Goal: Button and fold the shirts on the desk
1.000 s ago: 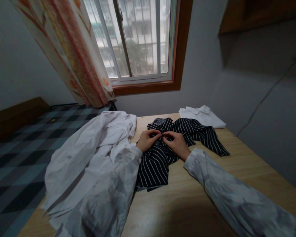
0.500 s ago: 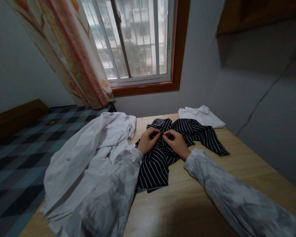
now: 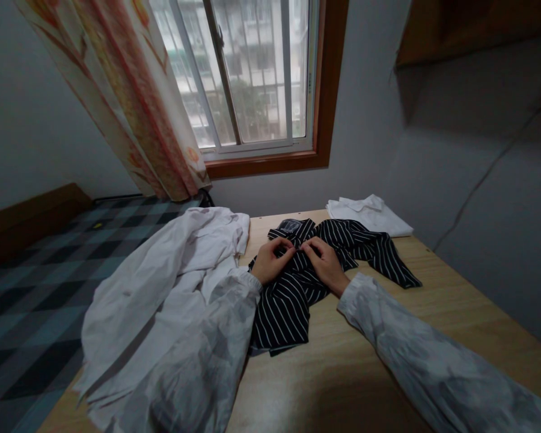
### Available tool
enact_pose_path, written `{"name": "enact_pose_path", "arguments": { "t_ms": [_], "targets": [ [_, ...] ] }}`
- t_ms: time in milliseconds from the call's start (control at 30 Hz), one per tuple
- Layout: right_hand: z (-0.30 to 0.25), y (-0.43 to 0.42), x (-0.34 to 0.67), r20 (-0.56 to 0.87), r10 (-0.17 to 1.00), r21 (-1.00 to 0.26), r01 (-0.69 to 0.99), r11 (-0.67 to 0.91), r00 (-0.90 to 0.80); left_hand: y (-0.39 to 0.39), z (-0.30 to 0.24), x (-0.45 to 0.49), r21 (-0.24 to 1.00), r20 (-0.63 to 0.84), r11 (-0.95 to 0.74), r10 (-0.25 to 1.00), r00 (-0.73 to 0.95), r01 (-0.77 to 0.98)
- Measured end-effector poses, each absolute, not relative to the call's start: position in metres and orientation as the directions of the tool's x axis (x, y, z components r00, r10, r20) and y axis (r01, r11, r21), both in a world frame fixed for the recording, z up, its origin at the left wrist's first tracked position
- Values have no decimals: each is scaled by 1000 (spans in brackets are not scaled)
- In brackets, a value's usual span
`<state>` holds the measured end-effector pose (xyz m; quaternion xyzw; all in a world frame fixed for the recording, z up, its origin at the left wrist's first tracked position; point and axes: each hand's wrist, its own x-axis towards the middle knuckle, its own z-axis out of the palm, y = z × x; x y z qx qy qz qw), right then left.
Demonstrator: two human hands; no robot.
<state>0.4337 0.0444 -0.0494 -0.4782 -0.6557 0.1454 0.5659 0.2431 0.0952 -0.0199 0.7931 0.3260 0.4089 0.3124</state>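
A black shirt with white stripes [image 3: 288,300] lies crumpled in the middle of the wooden table [image 3: 333,373]. My left hand [image 3: 273,261] and my right hand [image 3: 325,260] meet over its upper part, fingers curled and pinching the striped cloth between them. Both arms are in pale loose sleeves. A rumpled white shirt [image 3: 162,288] lies just left of my left arm, partly under it.
A folded white garment [image 3: 367,215] sits at the table's far right corner by the wall. A bed with a checked cover [image 3: 40,282] is on the left. Behind stand a barred window [image 3: 252,78] and a patterned curtain [image 3: 130,90].
My hands stay pinched together on the striped shirt with only small finger shifts. The view has tilted slightly.
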Motion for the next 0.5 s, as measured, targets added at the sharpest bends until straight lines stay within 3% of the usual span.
{"name": "enact_pose_path", "arguments": {
  "t_ms": [133,267,333,400,500],
  "targets": [
    [-38,51,456,714,684,-585,666,463,152,105,-23,238,776,444,-553,821,359,303],
    [-31,68,509,741,643,-465,839,284,193,125,-33,229,750,529,-472,849,9,463],
    [-33,77,538,661,700,-480,869,119,269,136,-41,224,797,408,-307,909,-89,521],
    [-38,84,562,506,803,-502,865,-24,315,143,-48,221,816,271,-195,960,-63,544],
    [-41,91,582,301,915,-493,865,-92,268,150,-54,219,809,245,-238,968,61,537]
  ]
}}
